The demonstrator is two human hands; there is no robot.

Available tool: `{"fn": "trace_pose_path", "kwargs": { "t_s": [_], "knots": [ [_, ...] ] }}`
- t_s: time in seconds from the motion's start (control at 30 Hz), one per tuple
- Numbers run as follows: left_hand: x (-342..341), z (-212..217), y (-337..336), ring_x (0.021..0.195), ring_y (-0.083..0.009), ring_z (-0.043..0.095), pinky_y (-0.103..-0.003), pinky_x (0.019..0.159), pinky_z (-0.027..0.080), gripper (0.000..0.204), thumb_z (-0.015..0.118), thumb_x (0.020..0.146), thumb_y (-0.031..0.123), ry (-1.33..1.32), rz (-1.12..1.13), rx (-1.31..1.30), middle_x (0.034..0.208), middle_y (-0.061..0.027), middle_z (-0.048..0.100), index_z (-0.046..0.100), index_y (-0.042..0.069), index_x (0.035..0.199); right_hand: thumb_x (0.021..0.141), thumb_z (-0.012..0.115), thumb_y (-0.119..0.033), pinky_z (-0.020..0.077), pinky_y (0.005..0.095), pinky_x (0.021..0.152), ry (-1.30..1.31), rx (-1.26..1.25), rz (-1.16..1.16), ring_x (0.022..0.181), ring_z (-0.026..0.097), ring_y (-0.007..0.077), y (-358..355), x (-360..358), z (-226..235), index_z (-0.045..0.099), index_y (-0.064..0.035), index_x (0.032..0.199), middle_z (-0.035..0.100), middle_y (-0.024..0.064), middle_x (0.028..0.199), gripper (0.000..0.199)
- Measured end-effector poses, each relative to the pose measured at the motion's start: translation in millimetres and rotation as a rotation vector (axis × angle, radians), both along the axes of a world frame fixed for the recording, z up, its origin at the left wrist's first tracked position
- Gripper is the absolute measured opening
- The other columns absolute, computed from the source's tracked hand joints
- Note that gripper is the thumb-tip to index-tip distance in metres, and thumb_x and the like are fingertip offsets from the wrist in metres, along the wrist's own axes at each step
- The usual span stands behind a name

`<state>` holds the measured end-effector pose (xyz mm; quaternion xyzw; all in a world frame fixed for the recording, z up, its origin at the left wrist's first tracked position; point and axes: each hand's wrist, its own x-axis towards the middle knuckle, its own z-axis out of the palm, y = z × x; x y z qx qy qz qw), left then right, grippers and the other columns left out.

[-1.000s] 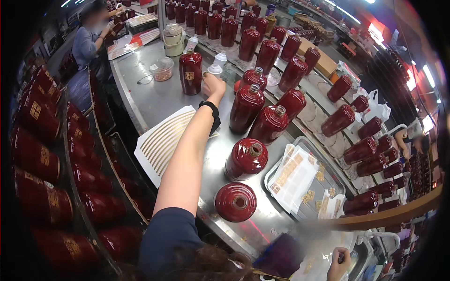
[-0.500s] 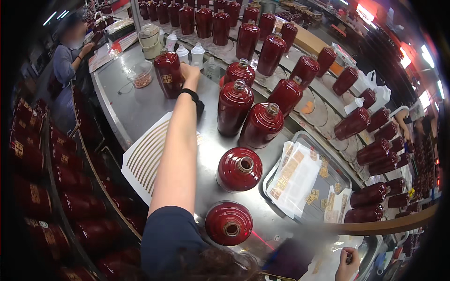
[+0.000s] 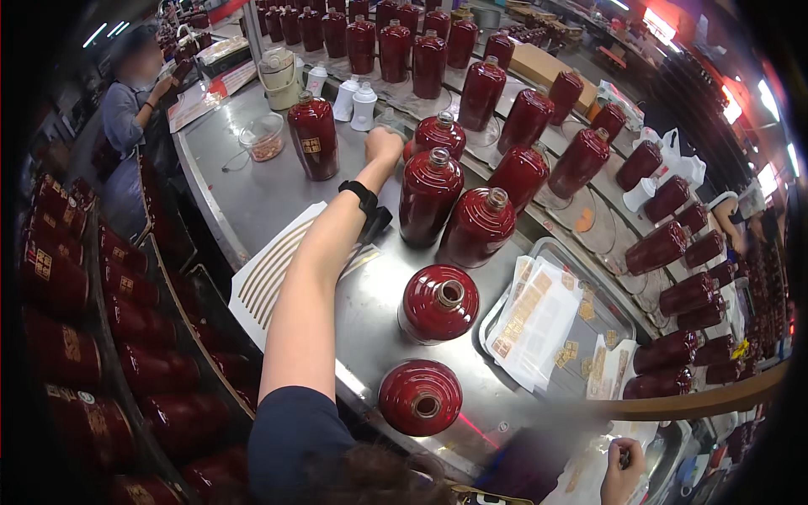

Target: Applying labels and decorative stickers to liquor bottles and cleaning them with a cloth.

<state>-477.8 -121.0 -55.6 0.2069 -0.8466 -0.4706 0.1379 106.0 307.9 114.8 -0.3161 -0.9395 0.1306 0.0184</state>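
My left arm, with a black wristband, stretches across the metal table. My left hand (image 3: pixel 383 146) is beside a dark red bottle (image 3: pixel 439 136); its fingers are turned away, so their hold does not show. Left of it stands another dark red bottle (image 3: pixel 313 135) with a gold label, apart from the hand. A clear glass vessel (image 3: pixel 389 120) shows partly behind my hand. At the lower right my right hand (image 3: pixel 623 474) has its fingers curled round something small and dark, over white paper. Its forearm is cut off by the lower edge.
Several dark red bottles, including one nearby (image 3: pixel 427 397), stand along the table. A metal tray (image 3: pixel 619 316) holds white sheets and gold labels. A striped sheet (image 3: pixel 268 282) lies beneath my arm. White dispensers (image 3: pixel 364 109) and a plastic tub (image 3: pixel 263 135) stand farther off. Another person (image 3: pixel 126 109) works at far left.
My left hand has left the gold-labelled bottle and moved right, toward the group of bottles. That bottle now stands on its own. My right hand has hardly moved.
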Motion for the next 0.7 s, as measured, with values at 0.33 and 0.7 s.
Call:
{"fn": "trace_pose_path", "kwargs": {
  "t_s": [0.33,0.7],
  "knots": [
    [-37,-46,-26,0.115,-0.0448,0.069,-0.049,0.101,0.051,0.04,0.055,0.082,0.005,0.209,-0.066,-0.051,0.116,-0.0297,0.073,0.075,0.0,0.116,0.099,0.075,-0.031,0.0522,0.0325,0.069,0.129,-0.08,0.067,0.076,0.066,0.0167,6,4,-14,0.078,-0.0183,0.108,0.07,0.0048,0.085,0.016],
    [60,41,-18,0.122,-0.043,0.06,-0.049,0.105,0.046,0.036,0.066,0.081,0.009,0.786,-0.211,-0.212,0.125,-0.0218,0.066,0.068,0.001,0.116,0.099,0.074,-0.016,0.0461,0.0281,0.066,0.22,-0.171,0.16,0.071,0.055,0.0119,18,9,-29,0.076,-0.0055,0.108,0.065,0.0027,0.08,0.014]
  ]
}}
